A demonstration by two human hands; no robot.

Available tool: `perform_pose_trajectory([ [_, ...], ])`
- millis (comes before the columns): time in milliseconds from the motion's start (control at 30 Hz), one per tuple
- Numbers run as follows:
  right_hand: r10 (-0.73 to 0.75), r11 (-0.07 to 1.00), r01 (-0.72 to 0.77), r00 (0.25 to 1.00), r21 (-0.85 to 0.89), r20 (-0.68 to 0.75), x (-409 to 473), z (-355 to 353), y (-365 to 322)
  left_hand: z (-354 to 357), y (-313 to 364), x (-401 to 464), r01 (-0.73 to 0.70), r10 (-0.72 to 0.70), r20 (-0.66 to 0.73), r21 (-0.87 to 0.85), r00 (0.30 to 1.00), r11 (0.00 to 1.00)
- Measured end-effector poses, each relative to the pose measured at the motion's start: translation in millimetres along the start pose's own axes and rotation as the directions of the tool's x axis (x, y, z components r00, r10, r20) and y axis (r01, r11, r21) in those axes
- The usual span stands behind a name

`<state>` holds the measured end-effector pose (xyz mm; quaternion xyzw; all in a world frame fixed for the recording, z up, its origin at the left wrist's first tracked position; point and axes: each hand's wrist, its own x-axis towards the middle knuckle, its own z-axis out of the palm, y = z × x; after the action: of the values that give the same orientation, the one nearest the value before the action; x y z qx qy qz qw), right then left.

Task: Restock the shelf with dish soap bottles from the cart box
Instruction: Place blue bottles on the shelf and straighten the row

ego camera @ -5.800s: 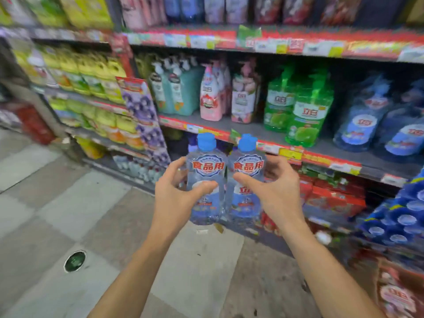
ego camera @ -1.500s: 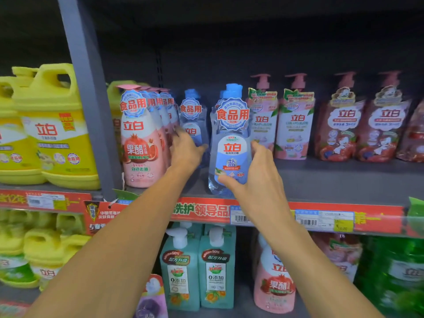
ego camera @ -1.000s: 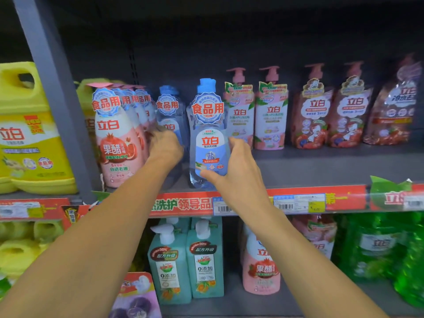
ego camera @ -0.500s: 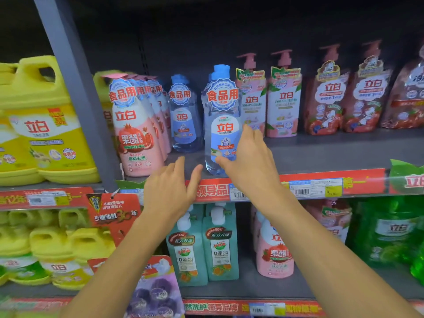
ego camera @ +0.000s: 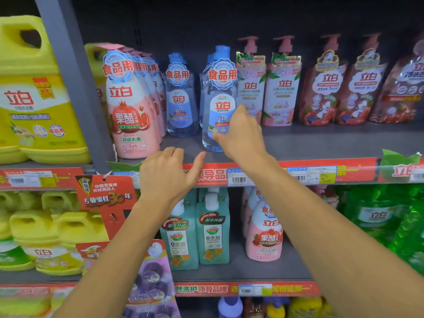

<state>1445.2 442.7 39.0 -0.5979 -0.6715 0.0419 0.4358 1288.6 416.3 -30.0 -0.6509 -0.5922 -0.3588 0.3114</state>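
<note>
The right hand (ego camera: 238, 134) has its fingers curled around the lower label of a clear blue-capped soap bottle (ego camera: 219, 99), thumb on the front, gripping it. The bottle stands upright on the grey shelf (ego camera: 321, 143), near its front edge. A second blue-capped bottle (ego camera: 180, 99) stands upright further back and to the left, apart from the first. The left hand (ego camera: 168, 175) is empty, fingers loosely bent and thumb spread, in front of the shelf's red front edge, below and between the two bottles, touching neither. A row of pink bottles (ego camera: 130, 111) stands just left of the blue ones, next to the grey upright post (ego camera: 73, 88). Pink pump bottles (ego camera: 267, 88) stand just right of the held bottle, towards the back of the shelf.
</note>
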Motion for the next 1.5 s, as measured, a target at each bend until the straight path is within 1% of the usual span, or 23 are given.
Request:
perform_pose_trajectory([
  [100, 0.013, 0.998, -0.012, 1.0, -0.062, 0.017, 18, 7, -3, 1, -1, 0, 0.004, -0.004, -0.019, -0.006, 1.0, 1.0],
  [333, 0.071, 0.993, -0.065, 0.996, -0.101, 0.049, 47, 21, -5, 5, -1, 1, 0.0, -0.001, -0.039, -0.016, 0.999, 1.0],
  [733, 0.046, 0.985, -0.035, 0.997, -0.172, 0.06, 73, 39, 4, 7, -1, 2, 0.02, -0.021, -0.064, -0.015, 0.998, 1.0],
  [1000, 0.042, 0.962, -0.022, 0.997, -0.272, 0.069, 79, 48, 5, 6, 0, 1, 0.015, -0.015, -0.066, -0.002, 0.998, 1.0],
  [1100, 0.051, 0.938, -0.023, 0.996, -0.347, 0.073, 78, 48, 5, 4, 1, 2, 0.018, -0.018, -0.045, 0.008, 0.999, 1.0],
  [1167, 0.082, 0.901, -0.025, 0.99, -0.434, 0.115, 77, 47, 4, 4, 0, 2, 0.02, -0.02, -0.029, 0.009, 0.999, 1.0],
  [1233, 0.143, 0.865, -0.014, 0.965, -0.501, 0.221, 76, 40, 2, 6, -1, 1, 0.01, -0.009, -0.029, 0.015, 1.0, 1.0],
  [1300, 0.198, 0.859, 0.004, 0.92, -0.512, 0.339, 66, 26, -1, 7, -1, 1, -0.007, 0.007, -0.015, 0.019, 1.0, 1.0],
  [1433, 0.115, 0.888, 0.09, 0.906, -0.451, 0.406, 23, -2, 2, 9, -3, 1, -0.019, 0.02, -0.033, 0.02, 0.999, 1.0],
  [1500, 0.125, 0.887, 0.099, 0.889, -0.451, 0.44, -3, -10, 9, 12, -3, 0, -0.031, 0.031, -0.024, 0.011, 0.999, 0.999],
])
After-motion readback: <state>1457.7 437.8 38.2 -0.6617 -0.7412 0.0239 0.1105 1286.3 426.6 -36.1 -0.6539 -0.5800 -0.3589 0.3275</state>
